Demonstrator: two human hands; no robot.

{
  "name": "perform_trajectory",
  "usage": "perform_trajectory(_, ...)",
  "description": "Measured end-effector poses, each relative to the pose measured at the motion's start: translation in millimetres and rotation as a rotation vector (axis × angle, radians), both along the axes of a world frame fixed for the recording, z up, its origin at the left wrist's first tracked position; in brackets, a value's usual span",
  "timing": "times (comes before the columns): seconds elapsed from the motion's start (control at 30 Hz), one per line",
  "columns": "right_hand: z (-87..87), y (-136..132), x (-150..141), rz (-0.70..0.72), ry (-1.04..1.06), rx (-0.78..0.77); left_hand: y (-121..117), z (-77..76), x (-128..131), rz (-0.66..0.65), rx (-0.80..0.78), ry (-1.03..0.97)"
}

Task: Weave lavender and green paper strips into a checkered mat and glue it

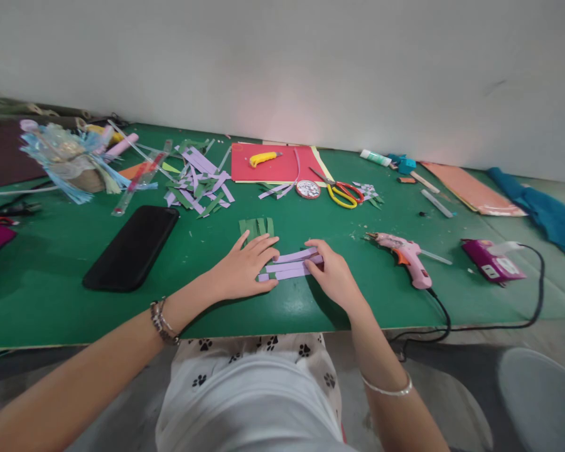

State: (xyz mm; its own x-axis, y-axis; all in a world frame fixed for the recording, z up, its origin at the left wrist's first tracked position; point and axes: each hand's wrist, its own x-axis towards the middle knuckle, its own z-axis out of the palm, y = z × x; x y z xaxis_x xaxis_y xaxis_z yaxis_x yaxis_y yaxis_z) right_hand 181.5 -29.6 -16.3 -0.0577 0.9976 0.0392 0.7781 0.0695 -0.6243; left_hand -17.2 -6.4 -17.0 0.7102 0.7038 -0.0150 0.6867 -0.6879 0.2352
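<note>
Green paper strips (257,227) stick out from beyond my left hand (245,267), which lies spread and flat over them, pressing on the table. Several purple paper strips (289,267) run sideways from under that hand toward the right and cross the green ones near its fingertips. My right hand (330,271) pinches the right ends of the purple strips between thumb and fingers. The part where most strips cross is hidden under my left hand.
A black phone (132,248) lies to the left, a pink glue gun (405,256) with its cord to the right. Behind are loose strips (200,179), a red sheet (245,168) with a yellow cutter (263,159), and scissors (341,193). The table's front edge (282,336) is close.
</note>
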Motion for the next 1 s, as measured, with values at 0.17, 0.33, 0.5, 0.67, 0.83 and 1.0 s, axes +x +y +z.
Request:
perform_trajectory(0.17,1.0,-5,-2,-0.040,0.030,0.120,-6,0.1,-11,0.074,0.088,-0.023)
perform_trajectory(0.33,16.6,-12,-7,-0.192,-0.068,0.490,-25,-2.7,-28,0.122,0.126,-0.007)
perform_trajectory(0.5,18.4,0,-21,0.234,-0.172,0.185,-36,-7.2,-33,0.050,0.051,0.054)
perform_trajectory(0.67,9.4,11,-30,0.420,-0.248,0.104,-33,-9.3,-32,0.007,0.038,0.025)
perform_trajectory(0.83,10.2,10,-31,0.447,-0.204,0.087,-27,-6.6,-32,-0.016,0.025,0.027)
perform_trajectory(1.0,10.4,8,-30,0.442,-0.166,0.072,-24,-4.0,-31,-0.025,0.013,0.015)
